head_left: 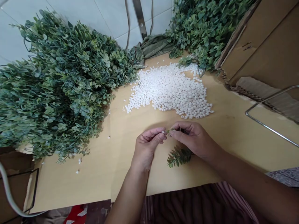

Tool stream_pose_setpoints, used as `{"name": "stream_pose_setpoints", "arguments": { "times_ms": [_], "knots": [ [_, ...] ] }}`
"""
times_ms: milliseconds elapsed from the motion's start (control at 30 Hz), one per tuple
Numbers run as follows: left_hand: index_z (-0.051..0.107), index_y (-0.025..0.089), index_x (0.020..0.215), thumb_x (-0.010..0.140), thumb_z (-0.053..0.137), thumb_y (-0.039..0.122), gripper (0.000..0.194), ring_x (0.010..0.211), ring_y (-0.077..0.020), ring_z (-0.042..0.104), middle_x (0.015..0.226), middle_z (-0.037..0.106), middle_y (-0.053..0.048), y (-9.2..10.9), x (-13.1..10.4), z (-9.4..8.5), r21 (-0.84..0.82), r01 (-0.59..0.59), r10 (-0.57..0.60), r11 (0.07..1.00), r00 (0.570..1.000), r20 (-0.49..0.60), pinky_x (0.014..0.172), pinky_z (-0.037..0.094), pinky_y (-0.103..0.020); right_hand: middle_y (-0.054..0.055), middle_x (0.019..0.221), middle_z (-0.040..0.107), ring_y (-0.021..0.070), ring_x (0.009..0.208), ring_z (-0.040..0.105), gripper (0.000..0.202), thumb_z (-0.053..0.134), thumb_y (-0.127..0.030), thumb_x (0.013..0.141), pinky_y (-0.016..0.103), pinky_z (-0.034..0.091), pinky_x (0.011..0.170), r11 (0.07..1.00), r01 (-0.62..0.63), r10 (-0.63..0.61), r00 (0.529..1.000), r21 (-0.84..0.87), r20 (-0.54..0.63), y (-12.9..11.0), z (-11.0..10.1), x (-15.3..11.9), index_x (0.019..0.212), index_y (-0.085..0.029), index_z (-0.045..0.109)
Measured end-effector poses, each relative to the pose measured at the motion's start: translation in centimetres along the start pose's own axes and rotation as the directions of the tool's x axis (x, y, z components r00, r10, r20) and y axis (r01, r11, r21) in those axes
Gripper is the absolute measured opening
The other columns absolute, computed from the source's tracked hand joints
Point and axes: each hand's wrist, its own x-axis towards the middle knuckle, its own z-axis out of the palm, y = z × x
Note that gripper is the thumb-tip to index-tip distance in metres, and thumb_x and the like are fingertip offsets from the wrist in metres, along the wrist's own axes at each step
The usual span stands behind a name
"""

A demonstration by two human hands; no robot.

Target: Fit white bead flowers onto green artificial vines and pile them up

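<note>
My left hand is closed in a pinch on a small white bead-like piece. Right across from it, my right hand grips a green leafy sprig, whose leaves hang below the palm. The sprig's tip shows between the two sets of fingertips, close to the white piece; whether they touch I cannot tell. Just beyond my hands a wide pile of the same small white pieces is spread on the tan table covering.
Heaped leafy greenery fills the left side, and another bunch stands at the back right. A cardboard box and a bent metal wire are on the right. Dark green cloth lies by the tiled wall.
</note>
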Motion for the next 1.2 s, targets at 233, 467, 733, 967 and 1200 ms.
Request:
{"name": "stream_pose_setpoints", "arguments": {
  "times_ms": [233, 467, 733, 967, 1200],
  "knots": [
    [0.074, 0.021, 0.071, 0.053, 0.08, 0.024, 0.019, 0.056, -0.0071, 0.053, 0.064, 0.069, 0.0, -0.26, -0.05, 0.11, 0.039, -0.024, 0.025, 0.999, 1.0, -0.013, 0.056, 0.042, -0.019, 0.0, 0.059, 0.058, 0.0125, 0.057, 0.049, 0.018, 0.053, -0.028, 0.074, 0.024, 0.041, 0.054, 1.0, -0.016, 0.016, 1.0, -0.009, 0.01, 0.11, -0.09, -0.08, 0.063, -0.017, 0.062],
    [0.073, 0.018, 0.07, 0.055, 0.079, 0.026, 0.018, 0.055, -0.0083, 0.056, 0.057, 0.066, 0.0, 0.0, 0.01, 0.21, 0.016, -0.005, 0.005, 1.0, 1.0, 0.011, 0.054, 0.043, -0.019, 0.0, 0.062, 0.062, 0.0133, 0.061, 0.052, 0.018, 0.054, -0.028, 0.075, 0.024, 0.041, 0.056, 1.0, -0.03, 0.029, 0.999, 0.003, 0.039, 0.24, -0.12, -0.18, 0.065, -0.017, 0.063],
    [0.073, 0.018, 0.07, 0.055, 0.079, 0.026, 0.018, 0.056, -0.009, 0.058, 0.057, 0.067, 0.0, 0.03, -0.03, 0.3, 0.01, -0.006, 0.006, 1.0, 1.0, 0.011, 0.056, 0.044, -0.02, 0.0, 0.06, 0.059, 0.0128, 0.058, 0.049, 0.017, 0.053, -0.028, 0.074, 0.024, 0.04, 0.053, 0.999, -0.043, 0.043, 0.999, -0.01, 0.022, 0.16, 0.01, -0.22, 0.063, -0.017, 0.061],
    [0.072, 0.018, 0.069, 0.055, 0.079, 0.026, 0.018, 0.058, -0.0111, 0.059, 0.058, 0.067, -0.001, -0.07, 0.01, 0.37, 0.045, -0.02, 0.02, 0.999, 1.0, -0.008, 0.058, 0.046, -0.023, 0.0, 0.056, 0.056, 0.0124, 0.055, 0.046, 0.018, 0.052, -0.028, 0.073, 0.024, 0.038, 0.05, 0.999, -0.04, 0.04, 0.999, -0.03, -0.003, 0.26, 0.1, -0.18, 0.061, -0.017, 0.06],
    [0.073, 0.018, 0.068, 0.055, 0.079, 0.023, 0.015, 0.056, -0.0097, 0.058, 0.057, 0.068, -0.001, -0.24, 0.17, 0.36, 0.049, -0.039, 0.04, 0.998, 0.999, -0.004, 0.057, 0.046, -0.021, -0.001, 0.054, 0.052, 0.0114, 0.053, 0.043, 0.019, 0.051, -0.027, 0.074, 0.023, 0.036, 0.048, 0.997, -0.04, 0.041, 0.999, -0.067, 0.003, 0.24, 0.12, -0.23, 0.06, -0.016, 0.059]
  ]
}}
